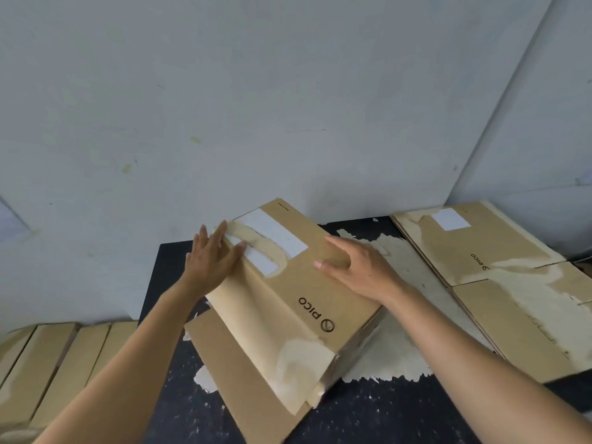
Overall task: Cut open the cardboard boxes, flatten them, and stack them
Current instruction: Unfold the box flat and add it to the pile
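Note:
A brown cardboard box (pixel 288 302) printed "PICO" lies tilted on the black table (pixel 368 415), its sides skewed and a flap spread out on the table at its near left. White labels and torn paper patches mark its top. My left hand (pixel 213 256) presses flat with straight fingers on the box's far left edge. My right hand (pixel 358 267) rests on the box's far right side, fingers straight and thumb on the top face. A stack of flattened boxes (pixel 499 283) lies on the table at the right.
Several unflattened cardboard boxes (pixel 54 370) stand in a row at the lower left, below the table. Torn whitish paper (pixel 400 354) lies on the table under and right of the box. A pale wall (pixel 288 107) rises just behind the table.

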